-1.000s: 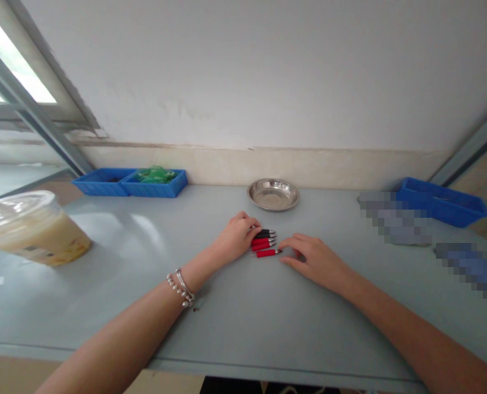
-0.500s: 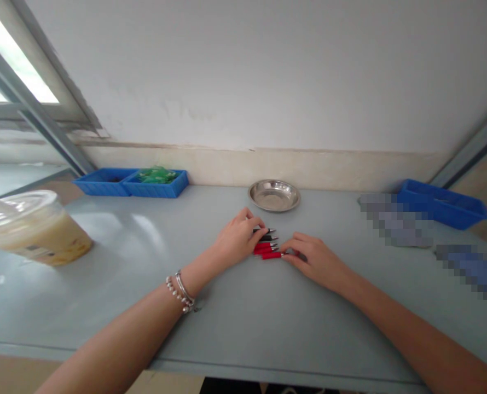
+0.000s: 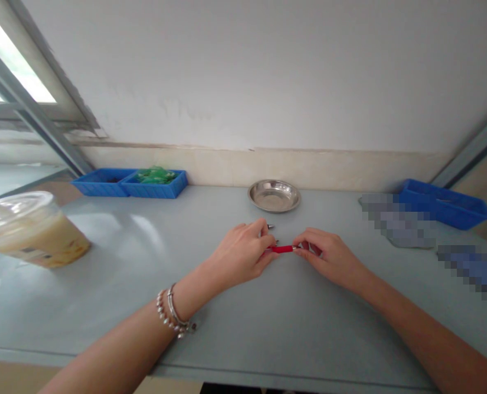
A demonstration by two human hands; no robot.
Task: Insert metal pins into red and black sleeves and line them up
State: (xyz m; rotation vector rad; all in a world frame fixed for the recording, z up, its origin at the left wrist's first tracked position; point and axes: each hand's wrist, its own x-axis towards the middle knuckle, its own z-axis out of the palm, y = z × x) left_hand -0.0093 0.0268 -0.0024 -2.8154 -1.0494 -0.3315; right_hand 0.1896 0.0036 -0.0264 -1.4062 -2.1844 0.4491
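Head view: both hands meet mid-table on one red pen [image 3: 282,249], the left hand [image 3: 239,254] pinching its left end, the right hand [image 3: 329,256] its metal tip. Other pens [image 3: 270,226] lie just behind (mostly hidden), untouched; the steel dish [image 3: 273,196] beyond holds nothing visible.

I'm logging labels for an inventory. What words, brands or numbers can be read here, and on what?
None can be read.
Cup: a dark band of print near its base, too blurred to read.
Red piece held between the left hand and right hand: no marking shows.
Blue bins, steel dish: no text shows.
Two patches on the table at right are pixelated, so unreadable.
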